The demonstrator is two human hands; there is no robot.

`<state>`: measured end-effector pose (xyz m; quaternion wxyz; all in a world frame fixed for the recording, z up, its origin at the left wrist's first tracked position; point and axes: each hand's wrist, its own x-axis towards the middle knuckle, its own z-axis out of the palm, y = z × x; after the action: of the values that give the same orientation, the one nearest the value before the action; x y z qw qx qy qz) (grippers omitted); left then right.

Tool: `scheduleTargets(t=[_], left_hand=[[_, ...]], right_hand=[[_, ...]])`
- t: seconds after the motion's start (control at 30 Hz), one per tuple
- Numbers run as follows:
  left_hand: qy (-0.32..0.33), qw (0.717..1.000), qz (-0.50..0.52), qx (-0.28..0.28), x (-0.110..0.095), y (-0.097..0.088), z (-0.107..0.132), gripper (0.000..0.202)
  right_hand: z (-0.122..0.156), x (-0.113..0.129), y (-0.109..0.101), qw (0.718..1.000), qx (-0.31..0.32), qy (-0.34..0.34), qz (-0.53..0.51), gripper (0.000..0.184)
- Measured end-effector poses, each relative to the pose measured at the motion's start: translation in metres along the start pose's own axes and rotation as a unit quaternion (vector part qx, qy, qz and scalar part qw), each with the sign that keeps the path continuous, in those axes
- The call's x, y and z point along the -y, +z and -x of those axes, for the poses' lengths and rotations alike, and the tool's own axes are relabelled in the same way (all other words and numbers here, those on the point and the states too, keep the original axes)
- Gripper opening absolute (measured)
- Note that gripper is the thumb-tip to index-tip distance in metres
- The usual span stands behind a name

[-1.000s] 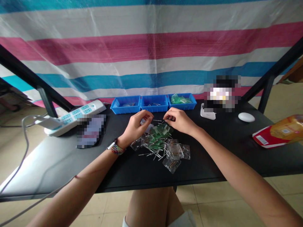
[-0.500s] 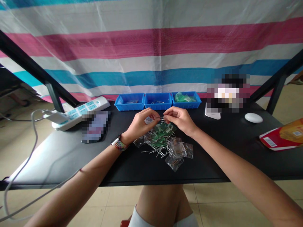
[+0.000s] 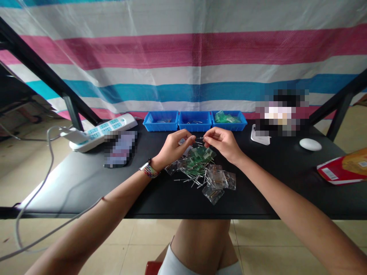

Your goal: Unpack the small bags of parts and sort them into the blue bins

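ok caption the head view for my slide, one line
Left hand and right hand at a pile of metal pins and plastic packets before three blue bins

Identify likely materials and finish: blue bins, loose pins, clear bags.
Blue bins: likely molded plastic, slight sheen; uniform color, crisp rims.
Loose pins: probably metal, shiny; silvery glints. Alloy can't be told.
Clear bags: apparently thin plastic film, glossy; see-through, creased, bright highlights.

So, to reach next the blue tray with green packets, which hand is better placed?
Probably the right hand: it is nearer that blue tray, which stands almost straight ahead, while the left hand is farther to the left.
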<state>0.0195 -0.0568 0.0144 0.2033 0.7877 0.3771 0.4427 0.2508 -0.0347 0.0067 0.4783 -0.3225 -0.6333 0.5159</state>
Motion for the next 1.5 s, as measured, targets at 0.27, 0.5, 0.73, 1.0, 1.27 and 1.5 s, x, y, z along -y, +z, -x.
scheduleTargets(t=[0.27,0.5,0.73,1.0,1.27,1.5], left_hand=[[0.005,1.000,-0.001,-0.010,0.002,0.001,0.000,0.024],[-0.025,1.000,-0.007,-0.007,0.004,0.002,0.000,0.033],[-0.037,0.999,-0.006,0.000,0.000,-0.003,0.001,0.038],[-0.042,0.998,-0.036,0.014,0.010,-0.004,0.000,0.027],[0.005,0.988,-0.135,0.075,0.022,-0.001,0.000,0.027],[-0.006,0.992,-0.102,0.068,0.026,0.000,0.001,0.022]], right_hand=[[-0.001,-0.005,0.001,1.000,-0.008,0.006,-0.003,0.042],[0.002,-0.002,0.003,1.000,-0.009,-0.001,-0.019,0.030],[-0.039,-0.002,-0.007,0.992,-0.104,-0.037,0.057,0.029],[-0.038,0.017,-0.044,0.936,0.020,-0.042,0.349,0.015],[0.008,0.001,-0.073,0.894,0.092,-0.010,0.438,0.011],[-0.009,0.003,-0.062,0.943,0.042,-0.039,0.329,0.003]])
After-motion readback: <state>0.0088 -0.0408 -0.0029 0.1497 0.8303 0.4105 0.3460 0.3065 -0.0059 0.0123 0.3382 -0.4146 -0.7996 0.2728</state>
